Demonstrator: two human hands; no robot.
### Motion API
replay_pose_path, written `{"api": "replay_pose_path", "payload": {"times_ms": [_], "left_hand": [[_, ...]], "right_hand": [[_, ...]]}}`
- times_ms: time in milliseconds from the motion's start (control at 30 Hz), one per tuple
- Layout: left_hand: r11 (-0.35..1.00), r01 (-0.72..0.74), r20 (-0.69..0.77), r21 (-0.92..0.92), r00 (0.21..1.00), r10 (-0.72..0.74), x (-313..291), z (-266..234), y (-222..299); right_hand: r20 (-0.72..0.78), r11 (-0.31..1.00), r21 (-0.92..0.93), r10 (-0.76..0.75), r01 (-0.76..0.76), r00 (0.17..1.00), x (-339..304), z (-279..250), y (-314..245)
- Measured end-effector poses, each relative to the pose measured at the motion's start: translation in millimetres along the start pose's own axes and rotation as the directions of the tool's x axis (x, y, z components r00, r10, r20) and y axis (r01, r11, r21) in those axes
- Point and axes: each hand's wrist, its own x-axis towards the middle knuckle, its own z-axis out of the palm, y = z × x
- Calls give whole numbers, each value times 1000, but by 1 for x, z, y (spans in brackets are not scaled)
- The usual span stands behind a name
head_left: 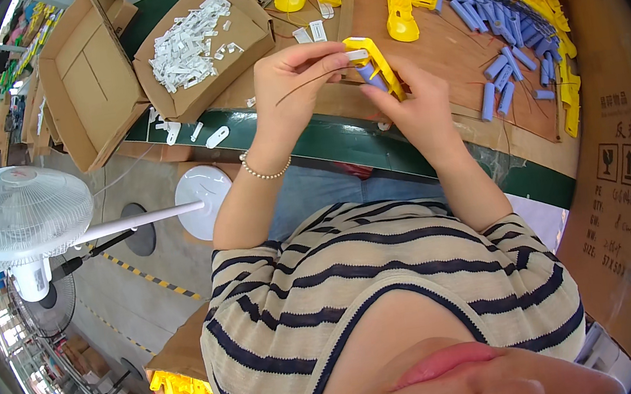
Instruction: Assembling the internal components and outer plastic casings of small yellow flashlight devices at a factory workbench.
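My right hand is closed around a yellow plastic housing, held tilted above the table's near edge. A blue cylindrical battery shows inside the housing, with my right thumb close against its lower end. My left hand pinches a small white plastic piece at the upper end of the housing. A thin dark wire sticks out leftward beneath the left fingers. Whether the white piece is seated in the housing I cannot tell.
A cardboard tray of small white parts stands at left, beside another cardboard box. Blue batteries with wires and yellow housings pile up at right. A tall carton borders the right; a white fan stands left.
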Motion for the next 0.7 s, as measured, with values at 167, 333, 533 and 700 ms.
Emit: {"api": "replay_pose_path", "payload": {"times_ms": [167,333,533,700], "left_hand": [[999,-11,-137,-47,991,5,-3,18,-2],[981,-91,-165,174,979,121,3,19,-6],[585,-456,376,671,889,262,37,-6,17],[712,-258,602,653,748,-281,80,-35,54]], "right_hand": [[10,992,46,113,-113,994,-1,0,-6],[22,993,66,91,-93,996,-1,-1,-6],[347,820,361,323,-444,880,-5,-6,7],[494,568,604,284,-559,822,-1,-11,7]]}}
